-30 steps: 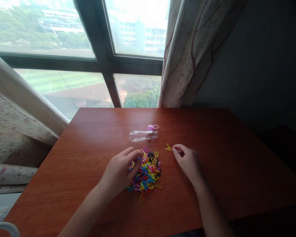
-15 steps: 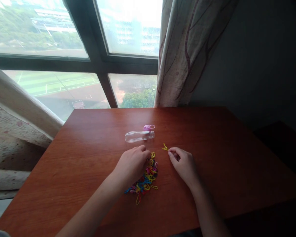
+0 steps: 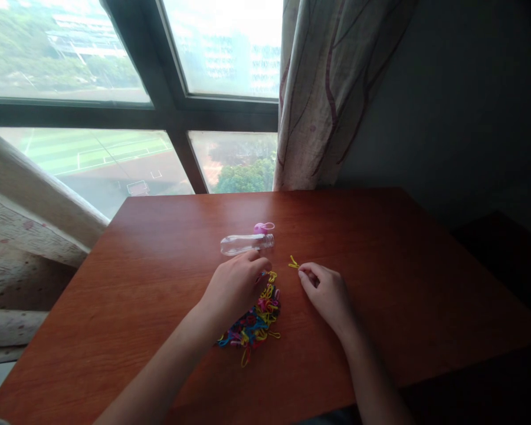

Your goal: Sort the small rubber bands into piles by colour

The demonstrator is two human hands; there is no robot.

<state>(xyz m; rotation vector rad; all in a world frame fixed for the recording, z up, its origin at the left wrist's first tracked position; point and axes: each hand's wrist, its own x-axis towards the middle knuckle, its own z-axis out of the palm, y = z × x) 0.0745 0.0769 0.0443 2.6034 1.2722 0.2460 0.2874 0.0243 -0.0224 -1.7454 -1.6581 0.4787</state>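
Observation:
A pile of small coloured stitch markers (image 3: 259,323), shaped like plastic safety pins, lies on the wooden table in front of me. My left hand (image 3: 241,280) is over the top left of the pile, fingers bent down and drawn together. Its fingertips are partly hidden, so what they pinch cannot be made out. To the right of the pile, my right hand (image 3: 324,289) pinches a yellow stitch marker (image 3: 294,262) between thumb and forefinger, its two arms spread in a V. Just beyond my left hand, a clear plastic bottle (image 3: 243,244) lies on its side, uncapped.
Behind the bottle's neck rests a pink cap with a loop (image 3: 262,228). The brown table (image 3: 380,248) reaches to a window (image 3: 230,159) at the back. Curtains (image 3: 310,118) hang on both sides of the window.
My left hand has lifted slightly and its fingers have shifted above the pile. The right hand still holds the yellow stitch marker. The whole view has moved a little.

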